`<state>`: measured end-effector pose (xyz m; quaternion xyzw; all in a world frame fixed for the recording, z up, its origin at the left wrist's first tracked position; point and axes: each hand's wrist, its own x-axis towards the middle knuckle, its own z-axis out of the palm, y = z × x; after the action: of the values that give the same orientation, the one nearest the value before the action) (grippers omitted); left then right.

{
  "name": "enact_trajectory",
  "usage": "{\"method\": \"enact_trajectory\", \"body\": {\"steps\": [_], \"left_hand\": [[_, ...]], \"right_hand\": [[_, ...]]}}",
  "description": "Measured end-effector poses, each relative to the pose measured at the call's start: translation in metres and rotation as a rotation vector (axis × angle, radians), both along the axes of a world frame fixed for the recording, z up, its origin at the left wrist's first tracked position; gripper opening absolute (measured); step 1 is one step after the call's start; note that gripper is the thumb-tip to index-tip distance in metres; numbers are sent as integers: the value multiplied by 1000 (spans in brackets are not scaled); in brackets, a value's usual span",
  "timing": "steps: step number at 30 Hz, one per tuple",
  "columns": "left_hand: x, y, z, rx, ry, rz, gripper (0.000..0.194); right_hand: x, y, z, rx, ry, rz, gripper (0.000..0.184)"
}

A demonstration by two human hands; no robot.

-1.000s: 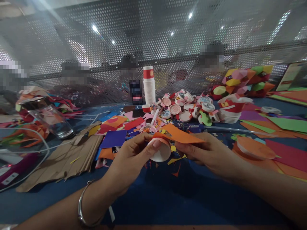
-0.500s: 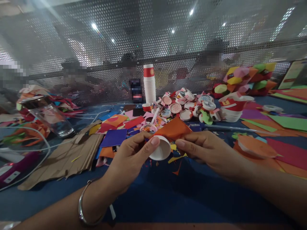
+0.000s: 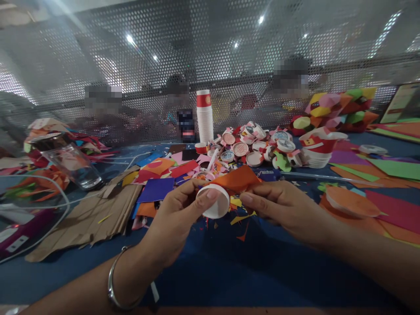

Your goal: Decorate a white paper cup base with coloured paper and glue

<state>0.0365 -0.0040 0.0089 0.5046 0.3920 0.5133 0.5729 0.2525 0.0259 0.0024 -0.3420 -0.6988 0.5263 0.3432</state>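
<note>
A round white paper cup base (image 3: 219, 206) with a raised rim is pinched in my left hand (image 3: 179, 214), the thumb lying over its face. Behind it stretches a folded orange piece of paper (image 3: 241, 178), whose right end is gripped between thumb and fingers of my right hand (image 3: 274, 199). The orange paper meets the upper edge of the cup base. Whether the two are stuck together I cannot tell. My left fingertips are hidden behind the base. Paper scraps (image 3: 242, 216) lie on the blue table below.
Behind my hands are a heap of cut cup bases (image 3: 241, 149), a tall stack of paper cups (image 3: 204, 120) and a red-and-white cup (image 3: 316, 151). Cardboard (image 3: 95, 214) and a glass (image 3: 74, 164) are at left. Coloured sheets (image 3: 397, 210) lie at right. A perforated screen (image 3: 229, 57) stands behind.
The white cup base has turned slightly, its face now more toward me and a little further left. The orange paper has turned with it, showing a narrower strip. Both hands keep their grip.
</note>
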Motion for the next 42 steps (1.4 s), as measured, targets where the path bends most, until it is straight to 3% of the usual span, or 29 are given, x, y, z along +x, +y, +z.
{"method": "enact_trajectory", "body": {"steps": [4, 9, 13, 22, 26, 38, 42], "left_hand": [[-1, 1, 0, -64, 41, 6, 23], [1, 1, 2, 78, 233, 44, 28], [1, 0, 4, 120, 349, 3, 32], [-4, 1, -1, -7, 167, -21, 26], [-1, 2, -2, 13, 50, 0, 26], [-4, 2, 1, 140, 376, 49, 32], [-5, 3, 2, 162, 399, 54, 32]], "right_hand": [[-1, -1, 1, 2, 37, 7, 46], [0, 0, 1, 25, 5, -13, 46], [1, 0, 2, 69, -32, -11, 48], [2, -2, 7, 138, -48, -35, 45], [3, -1, 7, 128, -47, -55, 46], [6, 1, 5, 153, -69, -61, 45], [7, 1, 5, 162, -78, -53, 45]]}}
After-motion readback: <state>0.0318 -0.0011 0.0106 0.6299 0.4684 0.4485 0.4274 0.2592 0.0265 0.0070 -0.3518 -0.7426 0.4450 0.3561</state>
